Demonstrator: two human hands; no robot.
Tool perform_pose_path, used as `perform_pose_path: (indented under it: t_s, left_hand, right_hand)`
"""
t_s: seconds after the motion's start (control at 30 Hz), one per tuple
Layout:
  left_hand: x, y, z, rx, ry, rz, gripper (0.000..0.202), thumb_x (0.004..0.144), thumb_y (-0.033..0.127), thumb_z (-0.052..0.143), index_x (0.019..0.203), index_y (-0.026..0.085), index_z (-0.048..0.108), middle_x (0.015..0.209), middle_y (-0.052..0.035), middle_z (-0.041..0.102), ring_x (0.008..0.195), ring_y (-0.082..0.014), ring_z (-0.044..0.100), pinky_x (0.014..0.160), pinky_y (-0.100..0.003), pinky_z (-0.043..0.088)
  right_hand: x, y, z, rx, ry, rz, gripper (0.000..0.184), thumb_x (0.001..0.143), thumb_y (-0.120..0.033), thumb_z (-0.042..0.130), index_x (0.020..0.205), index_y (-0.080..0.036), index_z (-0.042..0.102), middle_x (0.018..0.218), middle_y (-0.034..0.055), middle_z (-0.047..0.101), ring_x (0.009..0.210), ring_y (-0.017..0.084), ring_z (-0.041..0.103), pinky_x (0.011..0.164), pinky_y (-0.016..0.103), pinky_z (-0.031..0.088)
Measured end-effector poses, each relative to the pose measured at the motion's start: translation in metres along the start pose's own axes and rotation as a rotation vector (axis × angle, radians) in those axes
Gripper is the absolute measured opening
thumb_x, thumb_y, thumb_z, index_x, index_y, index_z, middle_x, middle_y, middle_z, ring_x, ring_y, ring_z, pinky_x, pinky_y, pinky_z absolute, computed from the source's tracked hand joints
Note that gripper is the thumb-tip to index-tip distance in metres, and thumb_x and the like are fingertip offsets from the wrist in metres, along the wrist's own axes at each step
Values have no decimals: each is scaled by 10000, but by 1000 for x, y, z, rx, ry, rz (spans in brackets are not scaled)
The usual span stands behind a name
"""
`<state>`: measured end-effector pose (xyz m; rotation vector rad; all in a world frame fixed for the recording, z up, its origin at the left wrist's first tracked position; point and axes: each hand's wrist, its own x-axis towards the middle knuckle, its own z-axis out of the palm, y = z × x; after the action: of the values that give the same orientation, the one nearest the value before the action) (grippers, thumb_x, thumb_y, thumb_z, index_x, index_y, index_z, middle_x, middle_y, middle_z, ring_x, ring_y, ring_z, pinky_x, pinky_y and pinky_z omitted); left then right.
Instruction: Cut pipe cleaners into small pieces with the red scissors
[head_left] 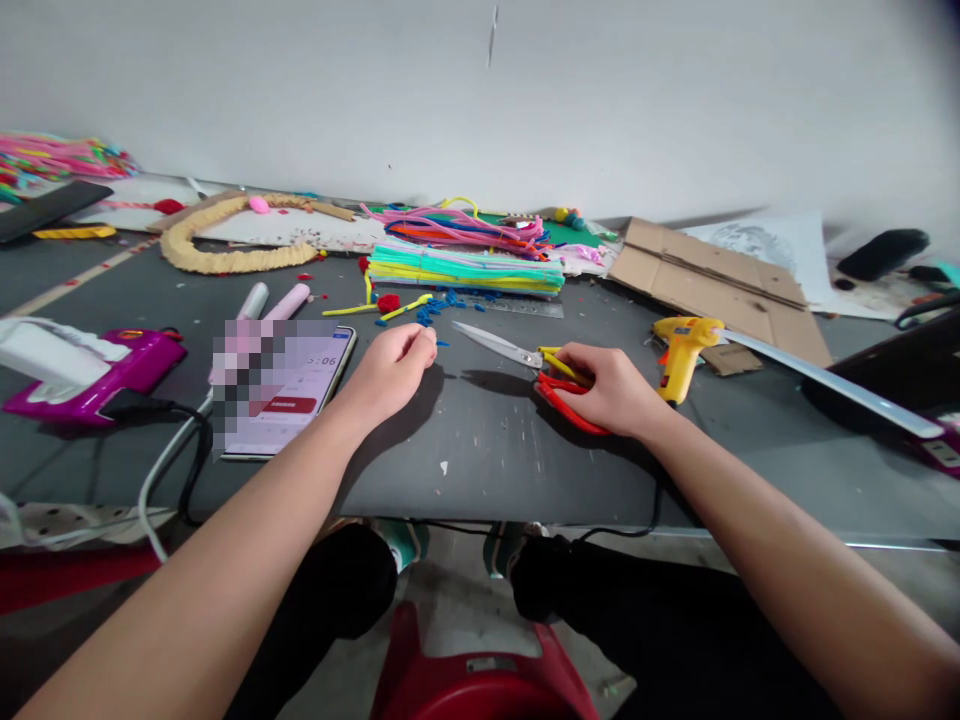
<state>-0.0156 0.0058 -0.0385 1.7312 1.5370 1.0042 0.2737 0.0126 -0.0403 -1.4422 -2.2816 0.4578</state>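
Observation:
My left hand (pixel 394 368) is closed in a pinch above the dark table. A short blue piece of pipe cleaner (pixel 443 344) pokes out at its fingertips. My right hand (pixel 611 385) is wrapped round the red and yellow handles of a pair of scissors (pixel 504 346). Their metal blades point left toward my left hand, apart from it, and look nearly closed. Small blue cut pieces (pixel 448 300) lie scattered just beyond my left hand, beside a red pompom (pixel 388 303) and a bent yellow pipe cleaner (pixel 349 310).
Behind the scraps lies a bundle of green and yellow pipe cleaners (pixel 465 271), partly over a metal ruler (pixel 517 307). A phone (pixel 330 385) and a purple power strip (pixel 142 365) sit left. To the right are a yellow glue gun (pixel 684 355) and cardboard (pixel 712 280).

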Motion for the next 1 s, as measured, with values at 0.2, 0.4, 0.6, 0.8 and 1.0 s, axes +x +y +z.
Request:
perform_pose_path:
  t_s: [0.2, 0.4, 0.6, 0.8, 1.0]
  left_hand:
    - [-1, 0, 0, 15, 9, 7, 352, 925, 502, 447, 759, 205, 539, 724, -38, 605, 704, -187, 570, 624, -278, 397]
    - [-1, -2, 0, 43, -8, 27, 367, 943, 510, 423, 772, 201, 523, 763, -39, 627, 748, -185, 590, 659, -279, 417]
    - [1, -6, 0, 27, -16, 33, 364, 947, 508, 427, 784, 200, 531, 786, -40, 635, 762, -180, 598, 678, -278, 425]
    - [0, -5, 0, 18, -19, 17, 371, 946, 517, 436, 808, 193, 554, 823, -54, 666, 787, -185, 618, 701, -280, 440]
    - [0, -5, 0, 5, -24, -4, 367, 944, 516, 445, 831, 192, 577, 862, -65, 692, 795, -191, 638, 704, -284, 450]
  right_hand:
    - [1, -3, -1, -45, -36, -25, 278, 795, -472, 634, 758, -208, 558, 654, -8, 543, 625, 132, 417, 590, 264, 307]
    - [2, -2, -2, -71, -49, -42, 276, 795, -470, 625, 745, -212, 542, 644, -13, 525, 612, 128, 388, 590, 266, 291]
    - [2, -2, -3, -71, -66, -54, 270, 797, -458, 625, 746, -215, 519, 653, -20, 517, 611, 123, 373, 585, 262, 285]
    - [4, -2, -3, -79, -79, -46, 258, 793, -437, 625, 735, -215, 507, 647, -29, 499, 609, 120, 355, 587, 263, 278]
    - [4, -1, -4, -86, -80, -45, 258, 784, -425, 633, 724, -215, 496, 639, -32, 478, 608, 119, 345, 584, 261, 267]
